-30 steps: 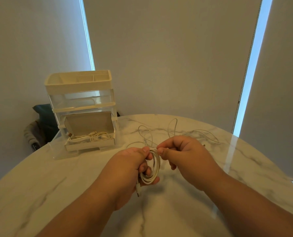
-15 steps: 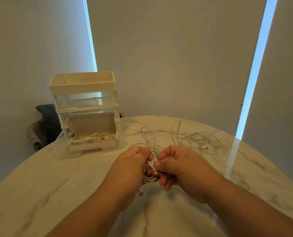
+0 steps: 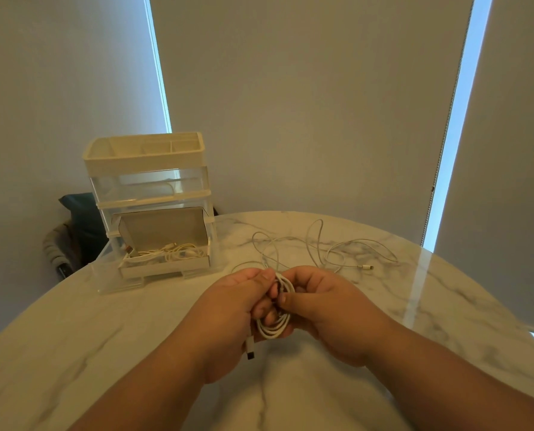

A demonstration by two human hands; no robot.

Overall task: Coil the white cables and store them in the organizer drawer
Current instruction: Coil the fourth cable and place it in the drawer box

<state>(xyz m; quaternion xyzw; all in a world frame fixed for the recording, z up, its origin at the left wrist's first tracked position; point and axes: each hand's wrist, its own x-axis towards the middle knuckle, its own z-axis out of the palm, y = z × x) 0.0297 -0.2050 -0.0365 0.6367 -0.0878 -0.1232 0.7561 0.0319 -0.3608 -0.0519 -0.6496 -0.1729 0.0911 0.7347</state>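
1. Left hand (image 3: pixel 231 309): held over the counter (image 3: pixel 103 353), grip curled round the coiled white cable (image 3: pixel 276 329), fingers threaded through its loops.
2. Right hand (image 3: pixel 324 309): just beside the left, thumb and fingertips pinching the upper side of the same coil.
3. Coiled white cable: several close loops held between the two hands, above the counter near its front centre. One plug (image 3: pixel 250 351) hangs below the left hand.
4. Loose white cable (image 3: pixel 321 244): wide, untidy loops flat on the counter beyond the hands. A strand runs from the hands into them. A small connector (image 3: pixel 366 267) lies at the right end.
5. Organizer (image 3: pixel 147 169): clear, stacked unit with a cream tray on top, standing far left on the counter.
6. Drawer (image 3: pixel 166 265): lowest tier, pulled open toward the viewer, holding a bundle of stored white cables (image 3: pixel 172 251).
7. Counter: round, white marble with grey veins.
8. Blinds (image 3: pixel 290 88): drawn, with daylight showing in the gaps between them.
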